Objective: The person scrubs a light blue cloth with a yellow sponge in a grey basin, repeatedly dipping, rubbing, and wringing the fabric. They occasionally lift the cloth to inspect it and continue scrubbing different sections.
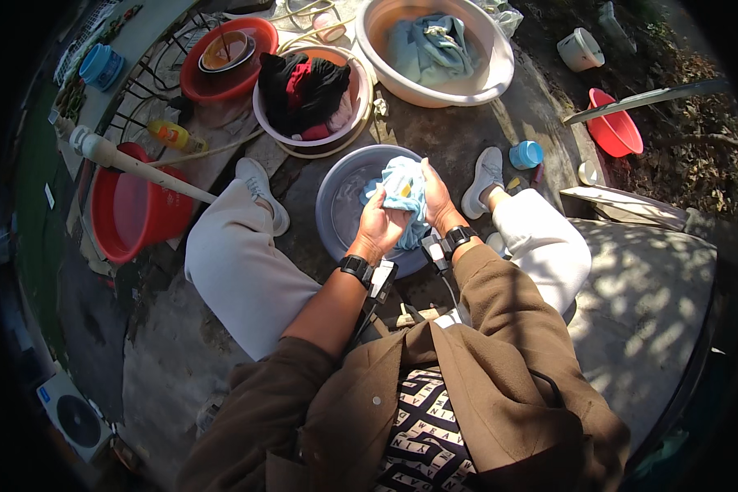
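Between my feet stands a grey-blue plastic basin [330, 203] with some water in its bottom. Over it, a bunched light-blue cloth [401, 178] with a small yellow patch is held between my two hands. My left hand [382, 222] grips the cloth from its left side, palm turned up, thumb on top. On the cloth's right side, my right hand [435, 195] presses against it with the fingers pointing away from me. Part of the cloth hangs below the hands into the basin. Each wrist wears a black strap with a small device.
Beyond the basin are a pink-white tub [264, 117] of dark and red clothes and a large pale tub [498, 92] with blue-green cloth in water. A red bucket [175, 212], a pale pole [154, 175] and a yellow bottle [175, 136] lie left. A blue cup [526, 155] stands right.
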The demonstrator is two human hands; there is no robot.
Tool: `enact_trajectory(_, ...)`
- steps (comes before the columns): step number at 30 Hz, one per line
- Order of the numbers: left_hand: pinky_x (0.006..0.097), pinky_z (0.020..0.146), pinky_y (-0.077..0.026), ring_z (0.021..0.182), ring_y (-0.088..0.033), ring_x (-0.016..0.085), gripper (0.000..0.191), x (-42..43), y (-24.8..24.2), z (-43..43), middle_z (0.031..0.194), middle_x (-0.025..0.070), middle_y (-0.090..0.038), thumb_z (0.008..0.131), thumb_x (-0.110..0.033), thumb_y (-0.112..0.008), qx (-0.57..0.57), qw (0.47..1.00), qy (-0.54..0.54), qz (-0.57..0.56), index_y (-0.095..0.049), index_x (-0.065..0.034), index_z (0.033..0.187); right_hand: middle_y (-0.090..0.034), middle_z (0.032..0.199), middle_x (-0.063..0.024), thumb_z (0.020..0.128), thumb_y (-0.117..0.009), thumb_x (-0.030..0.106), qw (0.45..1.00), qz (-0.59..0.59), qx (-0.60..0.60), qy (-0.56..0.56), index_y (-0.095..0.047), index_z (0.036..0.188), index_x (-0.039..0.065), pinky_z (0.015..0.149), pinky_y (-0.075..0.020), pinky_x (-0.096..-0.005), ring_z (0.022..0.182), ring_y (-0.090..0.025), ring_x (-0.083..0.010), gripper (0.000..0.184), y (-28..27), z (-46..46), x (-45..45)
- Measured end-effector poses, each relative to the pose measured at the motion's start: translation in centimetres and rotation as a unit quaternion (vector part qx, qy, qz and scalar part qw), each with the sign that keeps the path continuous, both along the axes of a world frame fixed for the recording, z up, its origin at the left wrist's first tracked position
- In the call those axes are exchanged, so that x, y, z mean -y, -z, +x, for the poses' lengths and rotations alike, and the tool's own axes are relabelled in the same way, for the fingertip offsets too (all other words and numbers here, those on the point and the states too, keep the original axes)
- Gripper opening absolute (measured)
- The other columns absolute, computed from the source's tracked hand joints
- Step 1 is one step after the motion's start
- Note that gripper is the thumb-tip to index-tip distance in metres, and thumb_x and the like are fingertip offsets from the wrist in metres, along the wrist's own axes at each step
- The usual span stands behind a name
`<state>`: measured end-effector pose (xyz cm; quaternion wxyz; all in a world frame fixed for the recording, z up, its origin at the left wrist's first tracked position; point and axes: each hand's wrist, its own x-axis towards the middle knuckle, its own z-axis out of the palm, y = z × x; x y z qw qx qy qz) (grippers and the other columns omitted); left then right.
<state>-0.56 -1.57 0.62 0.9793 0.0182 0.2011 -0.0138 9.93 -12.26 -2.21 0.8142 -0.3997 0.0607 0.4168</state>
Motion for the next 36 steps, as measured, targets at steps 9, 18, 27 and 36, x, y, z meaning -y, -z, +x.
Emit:
enact_trajectory(9, 0.0421, 0.108, -0.039, 0.122, -0.055, 0.026, 0.045, 0.0, 0.9, 0.4, 0.131, 0.0091, -0.06, 0.105, -0.038, -0.038, -0.045, 0.999, -0.02, 0.018, -0.054, -0.0051, 0.131, -0.058, 0.133, -0.0114, 0.104, -0.042, 0.043, 0.965, -0.224, 0.121, -0.061, -0.053, 0.134, -0.001, 0.107, -0.0383, -0.0326, 0.124, -0.054, -0.024, 0.054, -5.2, -4.5, -0.9)
enact_trajectory(18, 0.0388, 0.095, -0.048, 0.104, -0.062, 0.025, 0.049, 0.0, 1.5, 0.5, 0.116, 0.009, -0.064, 0.106, -0.043, -0.034, 0.013, 0.999, 0.018, 0.046, -0.054, -0.0054, 0.129, -0.062, 0.122, -0.026, 0.102, -0.038, 0.049, 0.774, -0.424, 0.469, -0.017, -0.059, 0.123, -0.004, 0.099, -0.043, -0.0399, 0.114, -0.059, -0.0391, 0.061, -3.9, -5.9, -3.6)
enact_trajectory(27, 0.0406, 0.105, -0.042, 0.118, -0.057, 0.027, 0.055, 1.0, 3.2, -0.5, 0.13, 0.0129, -0.059, 0.105, -0.046, -0.031, -0.029, 0.997, 0.054, 0.049, -0.052, -0.0028, 0.132, -0.061, 0.123, -0.0278, 0.103, -0.037, 0.047, 0.772, -0.515, 0.359, -0.098, -0.059, 0.123, -0.006, 0.1, -0.0416, -0.0405, 0.12, -0.056, -0.0372, 0.06, -2.6, -5.9, -2.5)
enact_trajectory(36, 0.0472, 0.109, -0.039, 0.127, -0.052, 0.031, 0.055, -0.7, 3.8, -1.0, 0.136, 0.0137, -0.056, 0.105, -0.045, -0.031, -0.096, 0.995, 0.017, 0.005, -0.049, -0.0032, 0.136, -0.062, 0.127, -0.0163, 0.093, -0.033, 0.073, 0.906, -0.417, 0.049, -0.044, -0.056, 0.13, -0.002, 0.094, -0.047, -0.0411, 0.118, -0.059, -0.0282, 0.087, -0.9, -6.1, 3.5)
